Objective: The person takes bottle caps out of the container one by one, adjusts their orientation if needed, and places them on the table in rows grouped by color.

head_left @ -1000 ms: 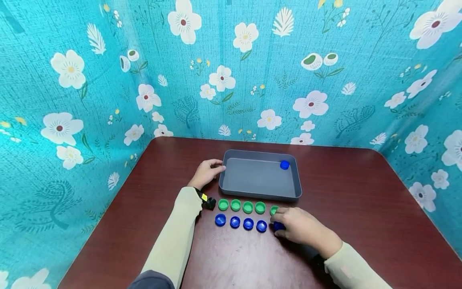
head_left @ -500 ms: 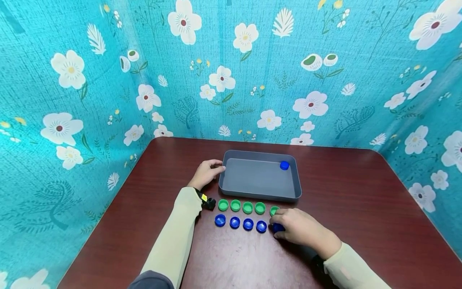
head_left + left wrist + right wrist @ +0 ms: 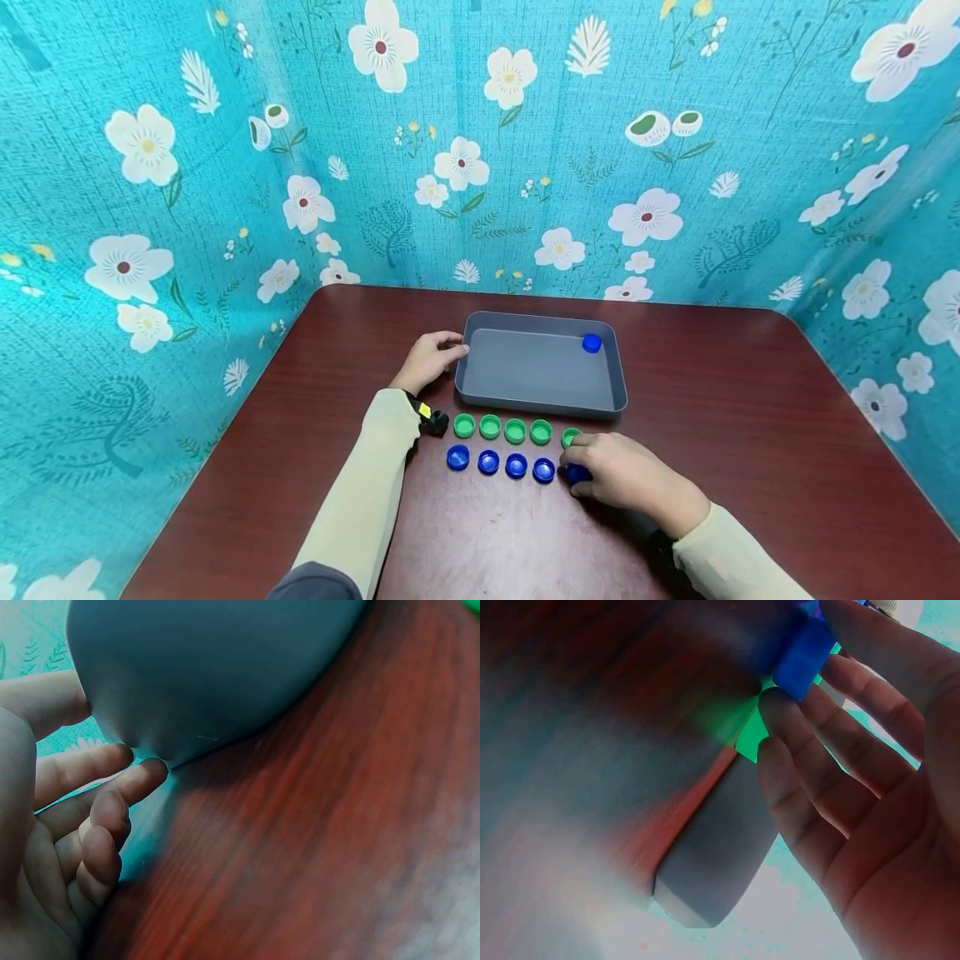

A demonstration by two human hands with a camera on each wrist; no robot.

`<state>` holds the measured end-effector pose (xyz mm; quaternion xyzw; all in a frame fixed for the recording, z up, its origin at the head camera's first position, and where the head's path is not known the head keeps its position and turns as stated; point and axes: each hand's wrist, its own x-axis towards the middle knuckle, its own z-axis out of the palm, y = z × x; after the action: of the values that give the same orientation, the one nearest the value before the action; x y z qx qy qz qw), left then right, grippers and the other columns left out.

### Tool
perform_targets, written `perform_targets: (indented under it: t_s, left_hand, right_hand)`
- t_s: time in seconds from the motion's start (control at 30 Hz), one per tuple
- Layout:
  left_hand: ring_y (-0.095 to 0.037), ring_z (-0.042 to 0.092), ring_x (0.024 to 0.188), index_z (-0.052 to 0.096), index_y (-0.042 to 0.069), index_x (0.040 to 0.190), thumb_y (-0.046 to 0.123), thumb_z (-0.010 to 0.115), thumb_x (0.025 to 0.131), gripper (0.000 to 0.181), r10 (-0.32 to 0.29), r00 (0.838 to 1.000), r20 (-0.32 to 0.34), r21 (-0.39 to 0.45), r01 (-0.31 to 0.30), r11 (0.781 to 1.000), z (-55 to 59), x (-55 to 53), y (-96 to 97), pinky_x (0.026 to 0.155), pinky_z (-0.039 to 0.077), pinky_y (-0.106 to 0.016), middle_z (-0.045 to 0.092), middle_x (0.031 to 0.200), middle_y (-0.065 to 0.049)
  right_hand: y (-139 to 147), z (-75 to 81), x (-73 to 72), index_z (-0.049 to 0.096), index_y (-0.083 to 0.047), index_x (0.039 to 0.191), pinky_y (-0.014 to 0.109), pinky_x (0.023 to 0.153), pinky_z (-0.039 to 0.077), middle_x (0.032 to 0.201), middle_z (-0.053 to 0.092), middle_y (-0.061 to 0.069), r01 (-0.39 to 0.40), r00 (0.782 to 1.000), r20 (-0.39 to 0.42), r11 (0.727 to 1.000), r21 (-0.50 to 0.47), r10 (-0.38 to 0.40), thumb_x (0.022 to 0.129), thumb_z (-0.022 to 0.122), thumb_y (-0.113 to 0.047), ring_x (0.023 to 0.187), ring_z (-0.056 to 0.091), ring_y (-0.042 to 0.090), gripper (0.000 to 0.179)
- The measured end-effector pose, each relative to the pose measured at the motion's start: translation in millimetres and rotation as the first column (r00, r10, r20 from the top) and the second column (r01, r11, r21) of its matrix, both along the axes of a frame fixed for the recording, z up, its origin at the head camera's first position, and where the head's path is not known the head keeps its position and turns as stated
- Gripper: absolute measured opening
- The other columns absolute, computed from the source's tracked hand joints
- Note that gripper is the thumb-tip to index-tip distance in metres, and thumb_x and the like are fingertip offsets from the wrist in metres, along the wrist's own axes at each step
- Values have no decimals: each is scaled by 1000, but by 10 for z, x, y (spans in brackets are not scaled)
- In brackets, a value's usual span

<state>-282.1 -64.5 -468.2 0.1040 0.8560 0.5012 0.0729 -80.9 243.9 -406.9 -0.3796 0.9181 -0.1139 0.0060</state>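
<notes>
At the left end of a grey tray [image 3: 540, 367], my left hand [image 3: 426, 362] touches the wall. In the left wrist view its fingertips [image 3: 154, 771] meet the outside of that wall, with the fingers loosely bent. My right hand [image 3: 626, 471] pinches a blue bottle cap [image 3: 577, 473] at the right end of the front row; the cap [image 3: 804, 658] sits between thumb and fingers in the right wrist view. A green bottle cap [image 3: 570, 436] is partly hidden behind that hand. Another blue cap [image 3: 592, 343] lies in the tray's back right corner.
In front of the tray, several green caps [image 3: 515, 431] form one row and several blue caps [image 3: 516, 465] another, nearer me. Most show their hollow side up. Beyond the dark red wooden table [image 3: 360, 333] hangs a turquoise flowered curtain [image 3: 495, 167].
</notes>
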Motion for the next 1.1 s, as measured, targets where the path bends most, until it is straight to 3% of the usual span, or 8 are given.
perform_targets:
  t_s: [0.4,0.77,1.1]
  left_hand:
    - [-23,61,74,67,14,122,41,70,89,42,5,1000,-1,5,-5,1000,-22,-18,-8,67,53,-36,65,108,-2]
    - [-22,61,75,66,13,123,36,69,92,39,-11,1000,3,13,11,1000,26,11,-1,66,53,-36,65,106,-3]
    - [-21,61,77,66,12,125,36,69,91,42,-12,1000,8,18,12,1000,26,9,-13,68,53,-35,65,108,-2]
  right_hand:
    - [52,82,-57,73,-15,96,27,64,52,88,62,-6,37,998,43,998,-44,-35,76,85,-23,76,59,5,25]
    - [217,194,-214,74,-13,98,30,67,55,90,65,-4,126,992,-10,991,-47,-126,76,85,-18,79,65,11,25]
    - [247,262,-415,74,-10,98,31,68,55,89,66,-1,147,985,-83,988,-53,-151,83,79,-19,77,65,12,18]
